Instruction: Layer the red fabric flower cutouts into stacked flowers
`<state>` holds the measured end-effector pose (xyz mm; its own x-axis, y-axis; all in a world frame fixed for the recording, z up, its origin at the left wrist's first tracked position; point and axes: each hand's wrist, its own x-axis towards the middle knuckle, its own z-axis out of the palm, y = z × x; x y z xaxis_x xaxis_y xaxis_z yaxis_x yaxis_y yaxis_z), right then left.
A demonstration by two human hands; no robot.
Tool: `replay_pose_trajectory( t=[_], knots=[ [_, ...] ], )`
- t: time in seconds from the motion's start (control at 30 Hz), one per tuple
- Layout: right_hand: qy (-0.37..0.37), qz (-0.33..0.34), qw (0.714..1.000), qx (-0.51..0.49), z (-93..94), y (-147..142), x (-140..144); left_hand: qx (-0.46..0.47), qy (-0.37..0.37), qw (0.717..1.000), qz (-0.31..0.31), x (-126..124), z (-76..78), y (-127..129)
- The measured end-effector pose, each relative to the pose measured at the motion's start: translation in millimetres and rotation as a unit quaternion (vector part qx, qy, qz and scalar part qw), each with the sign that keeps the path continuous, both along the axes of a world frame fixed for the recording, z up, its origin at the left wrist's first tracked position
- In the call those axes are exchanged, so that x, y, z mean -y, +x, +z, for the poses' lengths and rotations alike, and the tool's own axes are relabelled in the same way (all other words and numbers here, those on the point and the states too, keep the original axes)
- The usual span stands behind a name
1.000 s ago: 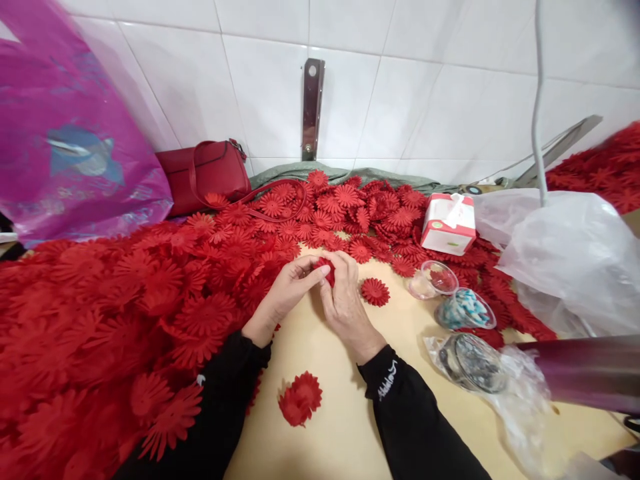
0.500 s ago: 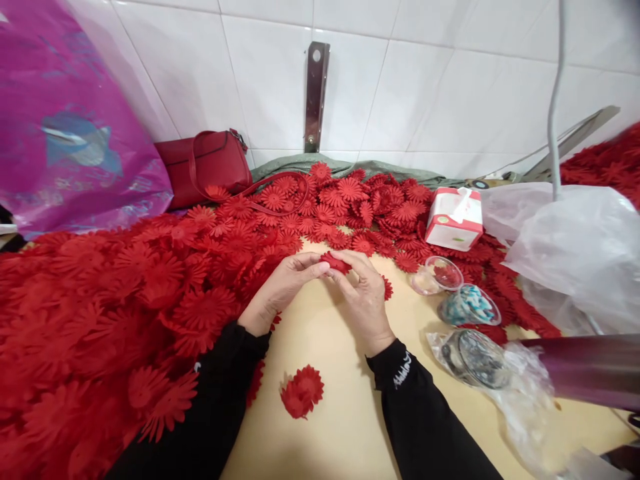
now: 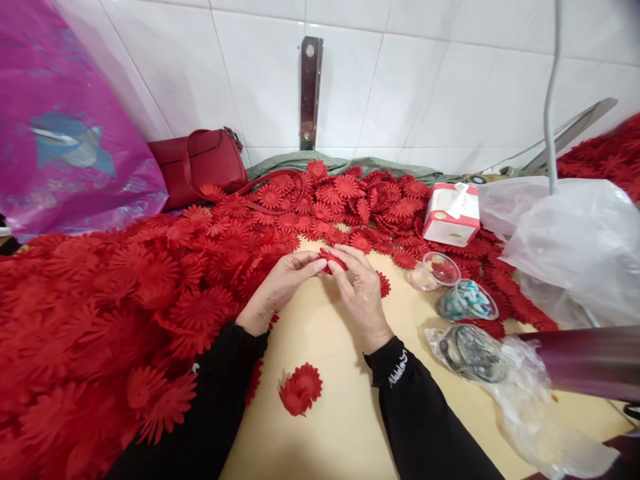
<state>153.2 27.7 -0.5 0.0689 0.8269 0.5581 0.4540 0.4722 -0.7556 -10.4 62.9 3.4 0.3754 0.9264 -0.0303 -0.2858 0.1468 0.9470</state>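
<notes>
Between my two hands I pinch a red fabric flower (image 3: 332,259) above the table. My left hand (image 3: 286,279) grips its left edge with thumb and fingertips. On the other side, my right hand (image 3: 361,288) has its thumb in front and its fingers behind the petals, which hides part of the flower. One loose flower (image 3: 384,285) lies just right of my right hand. Nearer to me, a small red flower cluster (image 3: 301,389) rests on the tabletop (image 3: 330,413) between my forearms.
A large heap of red flowers (image 3: 100,313) fills the left and runs along the back. To the right stand a tissue box (image 3: 451,217), a clear cup (image 3: 440,270), a cup of blue-and-white pieces (image 3: 467,301), a bagged round container (image 3: 473,353) and a purple cylinder (image 3: 590,363).
My right thumb has shifted up over the front of the flower, and the flower looks tilted flatter. The whole view has moved slightly.
</notes>
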Motion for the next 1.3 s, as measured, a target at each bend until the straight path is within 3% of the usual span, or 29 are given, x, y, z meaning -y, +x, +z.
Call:
replay_pose_trajectory(
  t=[0.13, 0.4, 0.7, 0.8, 0.87, 0.93, 1.07, 1.3],
  knots=[
    [0.04, -0.073, 0.996, -0.009, -0.3, 0.1, 1.1, -0.017, 0.003, 1.0, 0.004, 0.1, 0.2, 0.5],
    [-0.04, -0.034, 0.994, -0.1, 9.4, -1.0, 6.0, -0.021, 0.041, 0.999, -0.011, -2.8, 0.9, 0.9],
    [-0.117, -0.044, 0.963, -0.238, 12.7, 1.7, 2.8, 0.031, -0.065, 0.997, 0.03, -0.8, -7.4, 2.4],
    [-0.137, -0.033, 0.942, -0.306, 10.4, 3.5, 0.7, 0.07, -0.087, 0.989, 0.099, -3.9, -7.1, 3.2],
    [-0.146, -0.012, 0.924, -0.353, 8.7, 3.0, -1.1, 0.07, -0.056, 0.985, 0.15, -6.5, -6.4, 2.2],
    [-0.158, 0.009, 0.912, -0.38, 7.4, 1.1, -2.7, 0.028, 0.021, 0.983, 0.18, -8.2, -5.1, 0.4],
    [-0.181, 0.041, 0.901, -0.392, 6.7, -5.6, -3.3, -0.118, 0.182, 0.961, 0.172, -6.1, -0.1, -1.9],
    [-0.174, 0.015, 0.949, -0.263, 4.5, -11.2, 1.4, -0.129, 0.168, 0.972, 0.104, -1.7, 1.0, 5.8]
  ],
)
